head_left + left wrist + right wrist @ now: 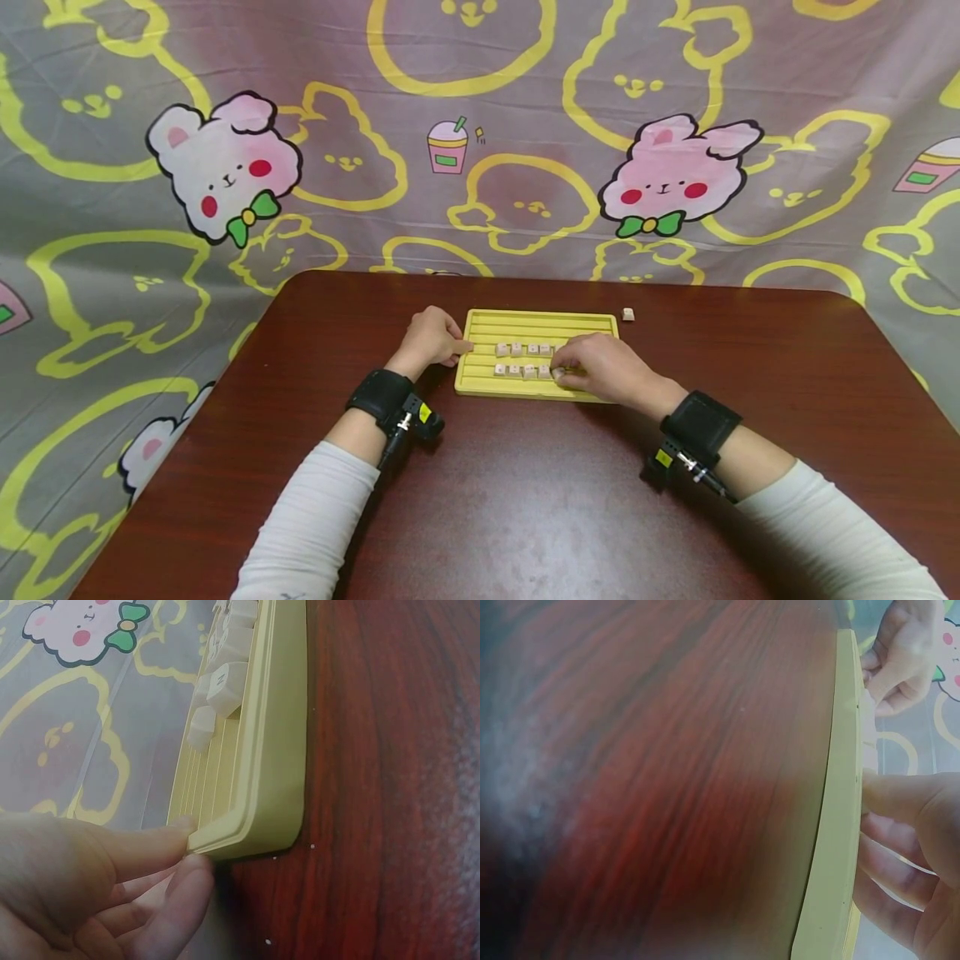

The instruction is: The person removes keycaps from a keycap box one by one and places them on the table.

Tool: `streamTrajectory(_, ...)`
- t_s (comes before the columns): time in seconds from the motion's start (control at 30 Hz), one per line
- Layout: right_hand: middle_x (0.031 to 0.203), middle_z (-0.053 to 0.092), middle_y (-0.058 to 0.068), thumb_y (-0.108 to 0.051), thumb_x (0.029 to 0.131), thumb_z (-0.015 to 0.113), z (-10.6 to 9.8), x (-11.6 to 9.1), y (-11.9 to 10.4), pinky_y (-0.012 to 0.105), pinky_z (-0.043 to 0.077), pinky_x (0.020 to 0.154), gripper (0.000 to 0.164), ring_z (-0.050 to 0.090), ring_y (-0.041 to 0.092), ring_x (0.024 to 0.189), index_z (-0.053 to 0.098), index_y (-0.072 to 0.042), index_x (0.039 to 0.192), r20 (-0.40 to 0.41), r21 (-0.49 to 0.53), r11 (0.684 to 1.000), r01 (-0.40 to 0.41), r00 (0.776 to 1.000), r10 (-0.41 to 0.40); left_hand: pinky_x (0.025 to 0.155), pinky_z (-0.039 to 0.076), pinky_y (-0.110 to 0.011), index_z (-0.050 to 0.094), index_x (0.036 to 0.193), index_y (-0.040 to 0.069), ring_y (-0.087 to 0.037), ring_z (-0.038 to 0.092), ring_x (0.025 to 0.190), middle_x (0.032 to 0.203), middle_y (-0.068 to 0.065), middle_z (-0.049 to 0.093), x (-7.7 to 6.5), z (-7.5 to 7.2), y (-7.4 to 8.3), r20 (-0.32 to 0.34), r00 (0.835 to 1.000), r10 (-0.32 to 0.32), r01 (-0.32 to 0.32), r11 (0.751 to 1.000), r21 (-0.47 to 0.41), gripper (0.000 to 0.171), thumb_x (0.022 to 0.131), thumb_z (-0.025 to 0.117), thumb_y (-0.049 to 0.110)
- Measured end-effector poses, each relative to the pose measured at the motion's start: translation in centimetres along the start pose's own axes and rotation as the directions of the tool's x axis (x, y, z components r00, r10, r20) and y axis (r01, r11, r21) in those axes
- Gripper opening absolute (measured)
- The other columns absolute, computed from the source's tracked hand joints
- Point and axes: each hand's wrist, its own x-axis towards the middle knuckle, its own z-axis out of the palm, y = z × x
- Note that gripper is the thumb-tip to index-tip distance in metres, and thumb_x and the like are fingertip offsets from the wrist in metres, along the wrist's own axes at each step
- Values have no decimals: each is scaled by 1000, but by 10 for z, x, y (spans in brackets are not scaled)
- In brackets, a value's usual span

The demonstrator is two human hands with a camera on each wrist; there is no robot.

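A shallow yellow ridged tray (540,320) lies on the table with two rows of small white lettered keycaps (514,369) in its grooves. My left hand (431,337) pinches the tray's left edge; in the left wrist view the thumb (142,851) lies on top of the rim at the corner. At the right end of the nearer row, my right hand (603,367) pinches a keycap (558,375) between thumb and fingertips. That hand covers the tray's right part and some of the farther row. One keycap in the left wrist view shows an N (226,686).
A single loose keycap (627,314) lies on the dark wooden table (480,500), just beyond the tray's far right corner. Behind the table's back edge hangs a patterned cloth (510,125). Each wrist wears a black strap with a camera (427,418).
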Motion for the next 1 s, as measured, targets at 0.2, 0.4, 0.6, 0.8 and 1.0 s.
streamTrajectory(0.2,95,74,-7,-22,87,77,0,-1,-1,34,57,80,10,68,11,89,76,-20,97,-9,-6,1000,-10,1000,10,57,61,-25,73,92,-1,-10,67,54,87,-16,71,0,0,0,-2,1000,-9,9,1000,6,20,84,80,16)
streamTrajectory(0.4,95,74,-7,-23,87,77,0,-2,-1,34,57,79,10,68,10,90,77,-21,97,-11,-8,1000,-18,1000,18,56,60,-24,72,92,-1,-11,67,54,87,-16,70,0,0,1,-3,1000,-24,24,1000,-5,21,83,80,16)
streamTrajectory(0.6,94,73,-8,-23,87,77,0,-3,0,32,57,78,9,67,8,87,76,-22,96,-9,-4,1000,-13,1000,13,56,60,-23,72,94,-1,-10,66,53,85,-14,69,0,1,1,-3,1000,-26,26,1000,-10,22,83,81,16)
streamTrajectory(0.8,94,73,-8,-23,87,77,0,-3,0,33,57,78,10,67,9,88,76,-22,97,-17,-5,1000,-10,1000,10,56,60,-24,72,91,-1,-10,66,53,81,-13,69,-1,0,2,-4,1000,-15,15,1000,-7,21,83,81,16)
streamTrajectory(1.0,93,72,-9,-22,87,77,-1,-3,0,31,56,77,8,65,7,86,76,-23,95,-16,-3,1000,-15,1000,15,54,59,-22,72,90,-2,-9,65,52,80,-12,69,0,0,1,-4,1000,-13,13,1000,-10,21,82,81,15)
